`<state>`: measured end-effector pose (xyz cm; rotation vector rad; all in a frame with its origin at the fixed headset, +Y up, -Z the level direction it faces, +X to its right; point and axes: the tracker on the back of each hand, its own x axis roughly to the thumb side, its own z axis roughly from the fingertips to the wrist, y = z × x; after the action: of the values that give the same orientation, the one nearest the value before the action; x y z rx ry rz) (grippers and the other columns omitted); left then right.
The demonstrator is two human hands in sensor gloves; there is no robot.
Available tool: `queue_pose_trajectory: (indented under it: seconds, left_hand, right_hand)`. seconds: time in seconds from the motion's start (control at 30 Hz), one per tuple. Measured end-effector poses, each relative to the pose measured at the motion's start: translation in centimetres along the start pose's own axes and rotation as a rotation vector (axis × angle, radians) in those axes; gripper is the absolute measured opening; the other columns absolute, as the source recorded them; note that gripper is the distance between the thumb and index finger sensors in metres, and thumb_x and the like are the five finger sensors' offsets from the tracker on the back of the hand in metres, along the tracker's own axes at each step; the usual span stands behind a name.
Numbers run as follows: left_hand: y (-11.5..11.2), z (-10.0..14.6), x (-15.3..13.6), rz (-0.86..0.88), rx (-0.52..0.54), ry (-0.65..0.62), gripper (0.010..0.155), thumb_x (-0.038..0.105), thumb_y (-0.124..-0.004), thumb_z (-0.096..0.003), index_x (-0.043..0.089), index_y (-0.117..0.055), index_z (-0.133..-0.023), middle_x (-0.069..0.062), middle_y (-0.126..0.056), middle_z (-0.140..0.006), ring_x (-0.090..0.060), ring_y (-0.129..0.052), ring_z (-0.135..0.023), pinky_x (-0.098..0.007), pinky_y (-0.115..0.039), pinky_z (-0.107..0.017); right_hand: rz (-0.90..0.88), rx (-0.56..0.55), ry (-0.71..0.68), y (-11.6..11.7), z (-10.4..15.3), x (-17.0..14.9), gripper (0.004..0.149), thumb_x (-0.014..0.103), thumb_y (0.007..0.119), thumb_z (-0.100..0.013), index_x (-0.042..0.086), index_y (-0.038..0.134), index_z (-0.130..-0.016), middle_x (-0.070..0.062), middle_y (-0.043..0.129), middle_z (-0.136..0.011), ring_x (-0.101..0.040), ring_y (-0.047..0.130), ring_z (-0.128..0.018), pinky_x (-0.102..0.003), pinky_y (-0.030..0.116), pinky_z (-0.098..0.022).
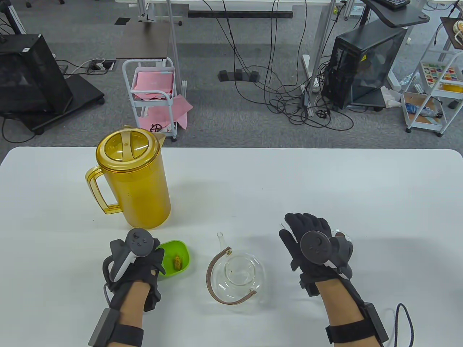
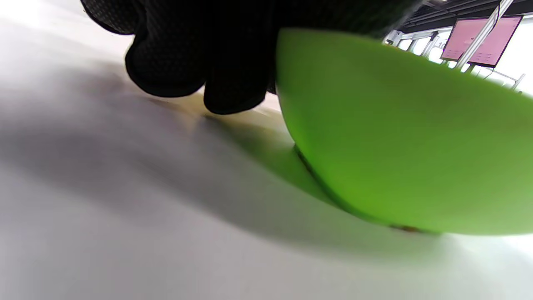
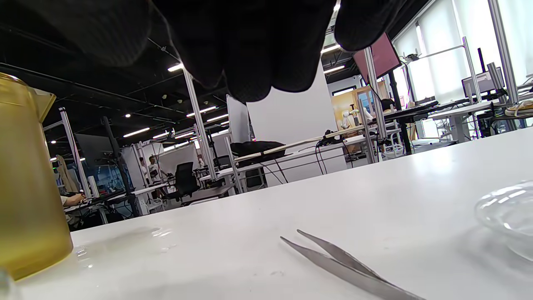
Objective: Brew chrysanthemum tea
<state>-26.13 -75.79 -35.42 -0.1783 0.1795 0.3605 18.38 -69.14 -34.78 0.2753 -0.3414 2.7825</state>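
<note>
Left hand (image 1: 135,265) curled round green bowl (image 1: 177,253), left of teapot (image 1: 237,276); flower (image 1: 178,262) inside. Right hand (image 1: 313,245) right of teapot, relaxed, empty, above tweezers (image 3: 341,260). Pitcher (image 1: 132,179) behind. Risk: tipped bowl spills flower past lidless teapot.

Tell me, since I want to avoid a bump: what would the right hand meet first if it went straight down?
Probably the metal tweezers lying on the white table beneath the right hand; height is unclear.
</note>
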Motion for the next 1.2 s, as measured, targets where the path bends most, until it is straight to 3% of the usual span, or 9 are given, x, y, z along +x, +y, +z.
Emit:
queue_pose_trajectory:
  seconds: [0.27,0.57,1.0,1.2]
  left_hand:
    - [1.4,1.1,0.8,0.093,0.143,-0.089,0.044,0.039,-0.083,-0.0569,0.019,-0.084,-0.096,-0.005,-0.106,-0.065,-0.035,-0.095,-0.059,-0.067,-0.059,-0.069]
    - [4.6,4.4,3.2,0.264,0.392,-0.322,0.044,0.042,-0.081,-0.0568,0.021,-0.084,-0.096,-0.003,-0.104,-0.063,-0.033,-0.094,-0.059,-0.067,-0.058,-0.070]
    - [5.5,5.6,4.4,0.319,0.409,-0.422,0.044,0.044,-0.081,-0.0568,0.021,-0.085,-0.094,-0.003,-0.104,-0.059,-0.032,-0.094,-0.057,-0.065,-0.061,-0.069]
    - [5.4,5.4,4.8,0.323,0.394,-0.427,0.044,0.044,-0.081,-0.0568,0.020,-0.085,-0.094,-0.003,-0.104,-0.059,-0.032,-0.094,-0.057,-0.065,-0.062,-0.068]
  right_hand:
    - [-0.011,-0.004,0.005,0.1,0.0,-0.1,0.060,0.058,0.067,-0.055,0.027,0.069,-0.106,-0.003,0.072,-0.107,-0.035,0.074,-0.104,-0.064,0.053,-0.075]
    - [-0.015,-0.001,0.011,0.0,0.0,-0.4,0.060,0.058,0.067,-0.055,0.027,0.069,-0.106,-0.003,0.073,-0.107,-0.035,0.074,-0.104,-0.064,0.053,-0.075]
    - [-0.004,-0.004,0.035,0.1,-0.3,-0.5,0.060,0.058,0.067,-0.055,0.027,0.069,-0.106,-0.003,0.072,-0.107,-0.035,0.073,-0.104,-0.065,0.052,-0.075]
    - [0.083,0.023,0.161,0.4,-1.6,-1.0,0.058,0.055,0.069,-0.057,0.026,0.069,-0.107,-0.004,0.072,-0.108,-0.036,0.073,-0.104,-0.066,0.051,-0.075]
